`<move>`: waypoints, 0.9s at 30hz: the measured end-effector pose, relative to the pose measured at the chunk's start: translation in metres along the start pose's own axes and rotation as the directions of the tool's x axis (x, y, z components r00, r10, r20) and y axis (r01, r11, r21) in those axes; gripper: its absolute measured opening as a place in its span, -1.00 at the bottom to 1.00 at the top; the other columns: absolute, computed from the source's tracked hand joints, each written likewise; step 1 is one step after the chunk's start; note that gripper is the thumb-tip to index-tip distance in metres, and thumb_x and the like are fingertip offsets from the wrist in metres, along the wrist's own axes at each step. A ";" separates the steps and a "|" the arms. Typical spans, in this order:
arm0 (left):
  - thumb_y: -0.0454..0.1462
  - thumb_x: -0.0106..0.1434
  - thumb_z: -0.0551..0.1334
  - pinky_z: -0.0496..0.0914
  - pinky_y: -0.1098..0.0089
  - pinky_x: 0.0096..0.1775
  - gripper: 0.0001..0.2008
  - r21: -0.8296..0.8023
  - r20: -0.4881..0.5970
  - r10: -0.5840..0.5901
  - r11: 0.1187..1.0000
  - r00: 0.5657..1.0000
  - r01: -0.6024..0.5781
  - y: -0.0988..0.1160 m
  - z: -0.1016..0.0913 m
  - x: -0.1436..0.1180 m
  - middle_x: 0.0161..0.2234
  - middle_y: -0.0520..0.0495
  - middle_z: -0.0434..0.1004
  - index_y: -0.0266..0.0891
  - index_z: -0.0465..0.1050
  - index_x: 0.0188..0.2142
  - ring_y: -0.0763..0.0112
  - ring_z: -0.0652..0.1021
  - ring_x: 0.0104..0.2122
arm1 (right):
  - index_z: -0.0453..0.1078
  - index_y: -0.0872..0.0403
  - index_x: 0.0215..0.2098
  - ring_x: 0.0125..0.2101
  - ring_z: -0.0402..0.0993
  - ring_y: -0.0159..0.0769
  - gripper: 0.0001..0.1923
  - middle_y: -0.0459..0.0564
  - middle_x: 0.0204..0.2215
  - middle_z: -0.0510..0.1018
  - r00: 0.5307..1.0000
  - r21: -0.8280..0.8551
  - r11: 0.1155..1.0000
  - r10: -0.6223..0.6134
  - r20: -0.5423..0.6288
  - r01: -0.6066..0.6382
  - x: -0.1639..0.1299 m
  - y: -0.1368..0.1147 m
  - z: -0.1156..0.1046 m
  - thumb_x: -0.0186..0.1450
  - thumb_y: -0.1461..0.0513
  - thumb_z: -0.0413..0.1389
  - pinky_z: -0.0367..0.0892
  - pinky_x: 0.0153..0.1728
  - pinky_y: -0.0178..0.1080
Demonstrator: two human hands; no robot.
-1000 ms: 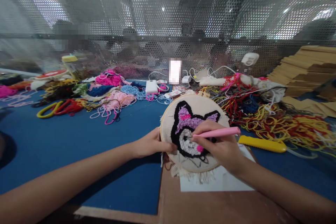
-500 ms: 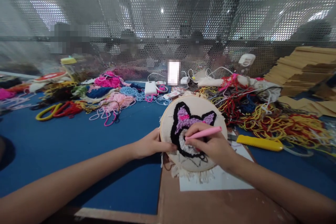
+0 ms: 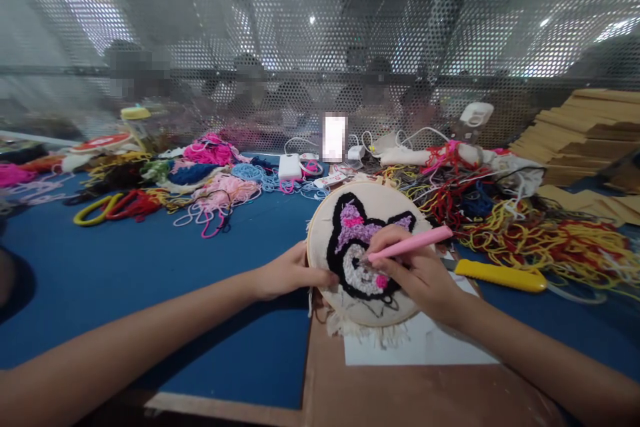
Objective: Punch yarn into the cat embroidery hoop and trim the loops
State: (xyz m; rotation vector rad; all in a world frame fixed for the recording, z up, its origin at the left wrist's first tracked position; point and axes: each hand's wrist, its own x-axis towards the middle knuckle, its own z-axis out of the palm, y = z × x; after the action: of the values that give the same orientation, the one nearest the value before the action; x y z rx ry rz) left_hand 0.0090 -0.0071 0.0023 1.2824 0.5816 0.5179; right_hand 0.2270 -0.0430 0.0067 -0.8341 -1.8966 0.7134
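Observation:
A round embroidery hoop with cream cloth stands tilted at the table's near middle. On the cloth is a tufted animal face in black, purple, grey and pink yarn. My left hand grips the hoop's lower left rim. My right hand holds a pink punch needle, its tip on the grey patch of the face. The cloth's frayed edge hangs below the hoop over a white sheet.
Tangled yarn in pink, blue and red lies at the back left, and yellow and red strands spread at the right. A yellow-handled cutter lies right of the hoop. Cardboard is stacked at far right. Perforated metal screen behind, people beyond it.
The pink needle went in toward the face, then drew back out to the right; my right hand bobbed with it. My left hand stayed on the rim.

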 end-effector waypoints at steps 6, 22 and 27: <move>-0.38 0.02 0.29 0.41 0.36 -0.21 -0.60 0.034 -0.010 -0.016 0.999 1.000 0.016 -0.001 -0.002 0.000 -0.27 -0.12 0.55 -0.33 0.41 -0.09 0.38 0.50 -0.33 | 0.28 0.04 -0.30 -0.44 0.34 -0.41 -0.96 -0.08 -0.37 0.33 0.998 0.110 0.993 0.050 -0.031 -0.047 -0.001 0.003 0.000 0.27 0.23 0.04 0.28 -0.46 -0.30; -0.38 0.04 0.28 0.42 0.44 -0.30 -0.69 0.052 0.006 -0.018 0.999 1.000 0.017 -0.002 -0.003 -0.001 -0.31 -0.09 0.56 -0.34 0.45 -0.17 0.43 0.50 -0.38 | 0.36 0.02 -0.35 -0.28 0.40 -0.30 -0.97 -0.07 -0.38 0.45 0.992 -0.110 0.989 -0.106 -0.064 0.098 0.000 0.002 0.011 0.21 0.28 0.11 0.30 -0.23 -0.18; -0.35 0.03 0.29 0.41 0.38 -0.22 -0.63 0.063 -0.004 -0.020 0.998 1.000 0.020 -0.002 -0.003 -0.001 -0.27 -0.13 0.55 -0.34 0.42 -0.12 0.37 0.51 -0.31 | 0.36 0.01 -0.30 -0.27 0.39 -0.28 -0.94 -0.04 -0.34 0.47 0.997 -0.084 0.994 -0.075 -0.003 0.075 -0.001 -0.002 0.014 0.23 0.27 0.09 0.31 -0.23 -0.17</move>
State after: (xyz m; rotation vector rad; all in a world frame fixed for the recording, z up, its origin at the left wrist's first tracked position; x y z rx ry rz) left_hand 0.0070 -0.0060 -0.0003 1.3343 0.6175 0.4882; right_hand 0.2143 -0.0470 0.0014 -0.8111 -1.9530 0.5886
